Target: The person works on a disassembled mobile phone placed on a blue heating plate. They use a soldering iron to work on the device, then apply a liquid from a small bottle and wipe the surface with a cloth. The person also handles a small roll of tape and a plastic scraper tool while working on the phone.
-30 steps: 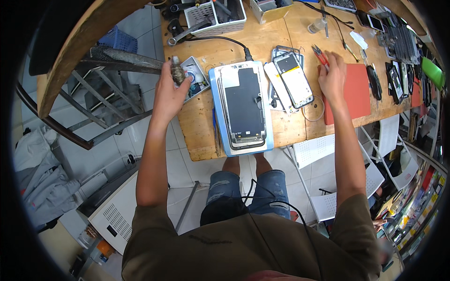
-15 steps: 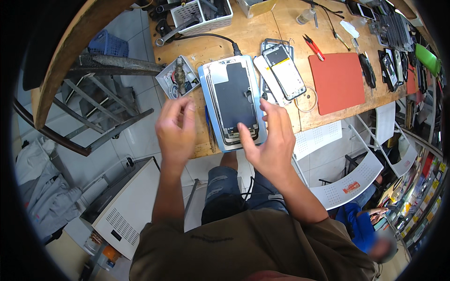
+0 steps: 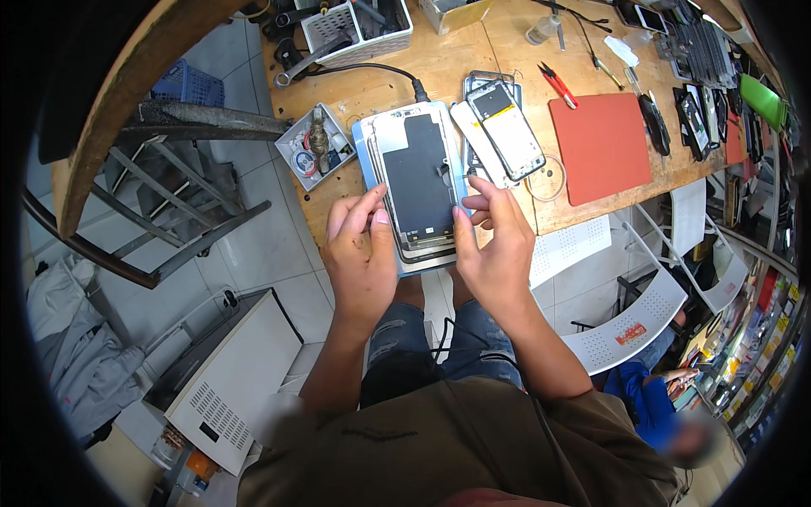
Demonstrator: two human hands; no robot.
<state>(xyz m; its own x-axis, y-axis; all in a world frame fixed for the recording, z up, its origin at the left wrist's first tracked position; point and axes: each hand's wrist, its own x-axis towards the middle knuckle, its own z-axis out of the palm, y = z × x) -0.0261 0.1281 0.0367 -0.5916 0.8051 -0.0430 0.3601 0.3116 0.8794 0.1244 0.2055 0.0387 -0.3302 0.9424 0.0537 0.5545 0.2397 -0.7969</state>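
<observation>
A phone screen panel [image 3: 420, 173], dark on its back with small flex connectors, lies on a light-blue-edged flat plate [image 3: 364, 158] near the table's front edge. My left hand [image 3: 361, 253] has thumb and forefinger closed at the panel's lower left edge. Opposite it, my right hand [image 3: 497, 237] is closed at the lower right edge, thumb against the rim and the other fingers curled. How far the fingertips reach under the panel is hidden. A black cable plug [image 3: 420, 91] meets the plate's far end.
Left of the plate stands a small white box [image 3: 291, 140] of odds and ends. To the right lie phone frames [image 3: 517, 135], a red mat [image 3: 601, 156], red-handled cutters [image 3: 559, 87] and stacked phone parts [image 3: 705, 63]. A white basket [image 3: 372, 51] is behind; white chairs [image 3: 629, 325] stand right.
My left hand has moved right, from beside the plate onto the panel's left edge. My right hand has shifted slightly and drawn its thumb back to the right edge.
</observation>
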